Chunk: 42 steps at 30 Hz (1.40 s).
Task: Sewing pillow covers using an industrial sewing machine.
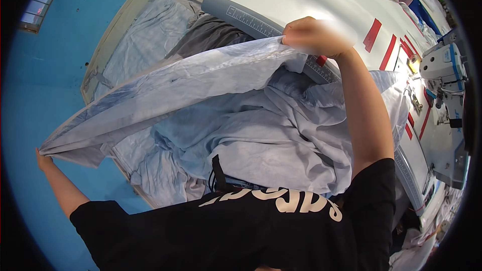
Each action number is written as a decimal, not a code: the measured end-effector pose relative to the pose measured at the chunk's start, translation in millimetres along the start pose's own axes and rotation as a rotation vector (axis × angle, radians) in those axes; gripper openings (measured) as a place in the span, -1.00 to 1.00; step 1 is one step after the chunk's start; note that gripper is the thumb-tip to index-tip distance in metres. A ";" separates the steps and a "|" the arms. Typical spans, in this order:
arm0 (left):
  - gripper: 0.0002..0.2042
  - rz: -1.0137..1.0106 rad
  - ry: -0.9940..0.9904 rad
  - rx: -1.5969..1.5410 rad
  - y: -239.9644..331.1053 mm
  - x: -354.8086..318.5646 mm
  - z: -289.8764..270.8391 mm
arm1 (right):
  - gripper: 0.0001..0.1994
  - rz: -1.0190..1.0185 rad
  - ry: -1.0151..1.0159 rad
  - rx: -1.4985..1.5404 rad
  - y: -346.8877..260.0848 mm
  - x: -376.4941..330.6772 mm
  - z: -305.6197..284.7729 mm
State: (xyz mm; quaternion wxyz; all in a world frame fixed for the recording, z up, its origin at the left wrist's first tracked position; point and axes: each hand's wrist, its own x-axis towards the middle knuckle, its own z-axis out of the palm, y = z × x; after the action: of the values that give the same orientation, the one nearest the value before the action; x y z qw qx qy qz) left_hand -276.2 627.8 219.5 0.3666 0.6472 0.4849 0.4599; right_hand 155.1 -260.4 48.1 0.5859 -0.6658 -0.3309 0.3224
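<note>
A long pale grey-blue cloth [186, 78] is stretched between my two hands, its edge folded along the top. Far out to the left, my left hand [44, 160] is closed on the gathered end of this cloth. Over the table edge, my right hand [319, 37] pinches the other end; part of that hand is blurred. Below the stretched edge, loose folds of similar cloth [281, 140] lie across my lap and run right, up onto the table.
A white sewing table [301, 0] with a grey ruled edge [251, 20] and red tape strips [372, 35] stands ahead. At right is a white sewing machine [442, 65]. Crumpled pale cloth [145, 35] fills a wooden-edged bin at left, beside a blue wall [40, 80].
</note>
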 end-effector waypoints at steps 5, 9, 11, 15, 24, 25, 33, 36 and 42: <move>-0.54 0.152 -0.143 0.318 -11.9 7.6 -9.1 | -0.71 0.014 0.004 0.010 -1.6 1.2 1.6; -0.55 0.117 -0.054 0.286 -17.1 5.7 -10.4 | -0.71 0.013 0.010 -0.015 -1.0 1.5 1.8; -0.55 0.093 -0.048 0.249 -17.3 2.7 -8.4 | -0.70 -0.001 0.025 -0.015 -0.4 1.0 2.0; -0.56 0.178 -0.026 0.307 -15.6 -1.2 0.3 | -0.69 -0.005 0.037 0.007 0.2 0.3 3.3; -0.53 0.403 0.019 0.780 -21.8 -3.8 13.0 | -0.71 0.002 0.085 0.065 2.0 -9.2 1.6; -0.53 0.453 0.088 0.918 -15.6 -15.1 24.7 | -0.70 0.007 0.093 0.041 2.2 -11.0 0.6; -0.68 0.925 -0.734 0.258 82.1 -372.9 267.5 | -0.72 -0.022 0.031 -0.024 -12.8 -13.0 24.9; -0.53 0.462 -1.419 -0.125 94.4 -542.4 312.4 | -0.73 -0.132 -0.044 -0.037 -26.1 -15.4 48.5; -0.62 0.720 -1.715 -0.058 103.5 -654.6 331.6 | -0.74 -0.246 0.029 -0.202 -41.4 -36.3 63.6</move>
State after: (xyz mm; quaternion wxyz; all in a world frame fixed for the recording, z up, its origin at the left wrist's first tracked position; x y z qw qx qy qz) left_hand -0.6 -40.4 55.7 0.4510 0.8678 -0.1937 -0.0776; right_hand 79.7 -250.2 84.1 0.5557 -0.6805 -0.4320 0.2037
